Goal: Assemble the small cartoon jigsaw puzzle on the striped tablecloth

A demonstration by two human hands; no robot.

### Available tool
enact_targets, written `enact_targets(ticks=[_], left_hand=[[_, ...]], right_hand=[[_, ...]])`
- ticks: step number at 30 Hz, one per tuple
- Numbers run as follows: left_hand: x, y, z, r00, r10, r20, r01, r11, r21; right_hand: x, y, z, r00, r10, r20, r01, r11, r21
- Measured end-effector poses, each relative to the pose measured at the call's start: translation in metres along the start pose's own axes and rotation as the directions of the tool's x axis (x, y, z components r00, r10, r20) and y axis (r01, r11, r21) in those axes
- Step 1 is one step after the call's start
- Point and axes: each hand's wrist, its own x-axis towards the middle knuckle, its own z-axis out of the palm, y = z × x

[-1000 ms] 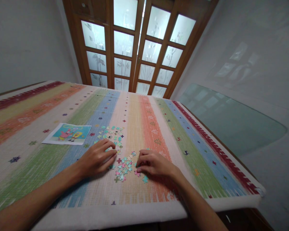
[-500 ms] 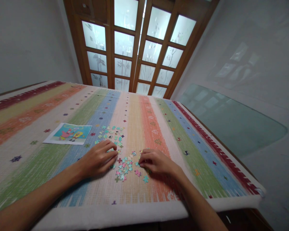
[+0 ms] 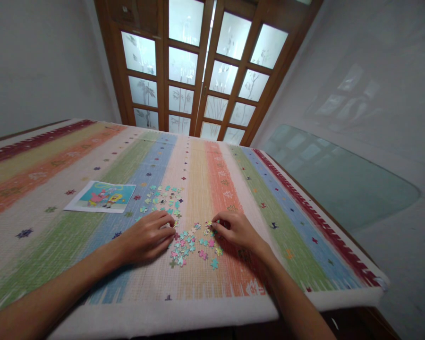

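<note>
Both hands in the puzzle pieces (image 3: 189, 245), near front edge of cloth (image 3: 205, 189).
Your left hand (image 3: 147, 236) rests flat, fingers loosely curled on cloth; your right hand (image 3: 235, 229) w/ fingertips pinched narrow on a piece.

Loose puzzle pieces (image 3: 189, 243) crowd the gap between the left hand (image 3: 147, 236) and right hand (image 3: 235, 229); more pieces (image 3: 165, 196) and a picture card (image 3: 101, 197) lie beyond (toward the far edge). The table's (image 3: 304, 264) right side and near edge stay open.

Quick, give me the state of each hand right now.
Left hand: palm down, fingers curled on the loose puzzle pieces; grip cannot be told.
Right hand: fingertips pinching among the pieces; whether it holds one cannot be told.
</note>
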Motion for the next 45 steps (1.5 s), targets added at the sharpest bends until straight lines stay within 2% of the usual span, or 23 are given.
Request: enact_targets(ticks=[8, 20, 23, 27, 34, 37, 45], left_hand=[[-0.003, -0.001, 0.003, 1.0, 0.014, 0.015, -0.014, 1.0, 0.007], [-0.003, -0.001, 0.004, 0.998, 0.024, 0.064, -0.022, 0.999, -0.03], [-0.003, 0.0, 0.003, 0.997, 0.028, 0.069, -0.025, 0.999, -0.039], [-0.002, 0.001, 0.002, 0.997, 0.027, 0.065, -0.025, 0.999, -0.033], [-0.002, 0.0, 0.002, 0.997, 0.033, 0.064, -0.031, 0.999, -0.031], [-0.003, 0.0, 0.003, 0.997, 0.032, 0.067, -0.03, 0.999, -0.033], [0.0, 0.001, 0.001, 0.996, 0.03, 0.079, -0.028, 0.999, -0.026]], right_hand=[[0.001, 0.003, -0.001, 0.992, 0.057, -0.115, -0.062, 0.997, -0.036], [0.002, 0.002, 0.001, 0.994, 0.056, -0.098, -0.062, 0.996, -0.065], [0.001, 0.003, 0.001, 0.997, 0.014, -0.072, -0.019, 0.997, -0.069], [0.001, 0.001, 0.006, 0.992, -0.112, -0.052, 0.107, 0.991, -0.082], [-0.001, -0.015, 0.019, 0.946, -0.323, 0.038, 0.325, 0.939, -0.114], [-0.002, -0.018, 0.022, 0.946, -0.318, 0.062, 0.324, 0.933, -0.156], [-0.002, -0.01, 0.02, 0.959, -0.283, -0.004, 0.278, 0.946, -0.163]])
